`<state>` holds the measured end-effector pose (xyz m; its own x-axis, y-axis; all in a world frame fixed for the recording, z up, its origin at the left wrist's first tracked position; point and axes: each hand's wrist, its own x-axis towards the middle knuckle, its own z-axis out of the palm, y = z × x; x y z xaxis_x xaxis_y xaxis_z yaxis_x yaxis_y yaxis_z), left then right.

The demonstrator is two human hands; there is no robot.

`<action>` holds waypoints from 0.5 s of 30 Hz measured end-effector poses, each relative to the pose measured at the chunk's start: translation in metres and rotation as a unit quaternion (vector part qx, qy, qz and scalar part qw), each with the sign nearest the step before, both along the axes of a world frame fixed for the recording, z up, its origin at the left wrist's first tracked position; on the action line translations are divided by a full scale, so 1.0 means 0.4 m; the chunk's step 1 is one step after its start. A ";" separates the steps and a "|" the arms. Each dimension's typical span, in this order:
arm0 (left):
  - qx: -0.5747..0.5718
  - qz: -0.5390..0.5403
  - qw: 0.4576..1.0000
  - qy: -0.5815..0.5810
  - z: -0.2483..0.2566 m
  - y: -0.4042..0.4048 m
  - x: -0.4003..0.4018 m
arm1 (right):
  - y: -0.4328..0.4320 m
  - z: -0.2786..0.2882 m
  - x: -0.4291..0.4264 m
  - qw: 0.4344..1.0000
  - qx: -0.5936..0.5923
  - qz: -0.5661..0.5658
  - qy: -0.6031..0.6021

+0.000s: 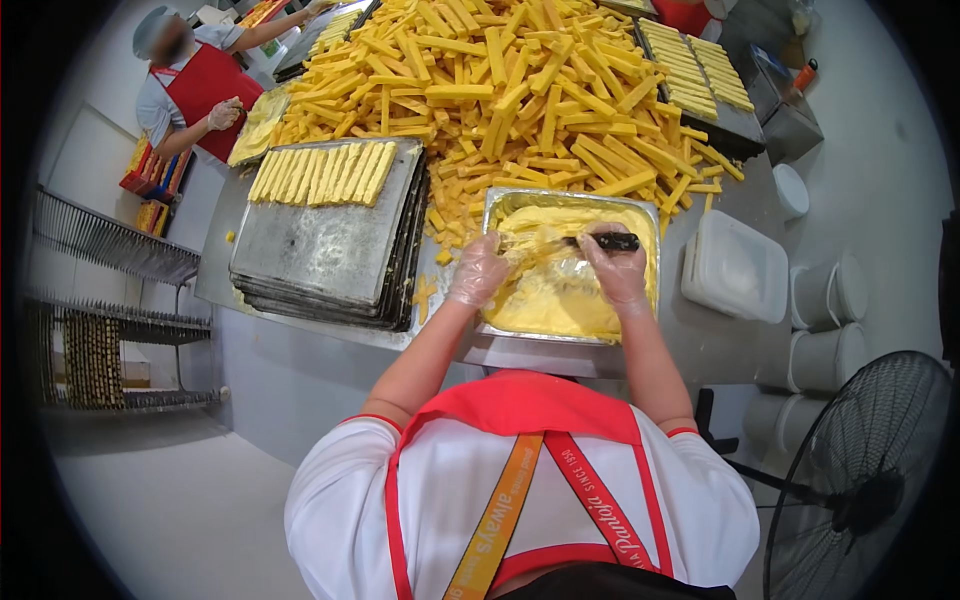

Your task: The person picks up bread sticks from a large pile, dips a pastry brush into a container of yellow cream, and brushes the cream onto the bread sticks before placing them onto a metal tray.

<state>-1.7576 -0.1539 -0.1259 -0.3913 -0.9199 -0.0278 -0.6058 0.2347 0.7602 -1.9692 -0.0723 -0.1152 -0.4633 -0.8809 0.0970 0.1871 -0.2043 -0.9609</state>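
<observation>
My right hand (616, 264), in a clear plastic glove, is closed round the black handle (616, 241) of a tool whose far end reaches into pale yellow cream (551, 304). The cream lies in a rectangular metal pan (651, 330). My left hand (480, 268), gloved too, is at the pan's left side with fingers bent at a cream-covered piece; whether it grips that piece is unclear. Behind the pan rises a large heap of yellow sticks (525, 90). To the left, a row of cream-coated sticks (324, 174) lies on the top tray of a metal stack (319, 251).
Right of the pan sits a lidded plastic container (739, 266). White buckets (829, 292) and a black fan (862, 487) stand at the right. A co-worker in a red apron (210, 97) is at the upper left, near a rack (120, 322). Another tray of sticks (697, 71) lies at the upper right.
</observation>
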 end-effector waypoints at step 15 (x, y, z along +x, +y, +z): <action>-0.248 0.264 0.932 -0.023 0.107 -0.193 0.283 | 0.030 -0.090 -0.079 0.979 0.081 -0.069 0.174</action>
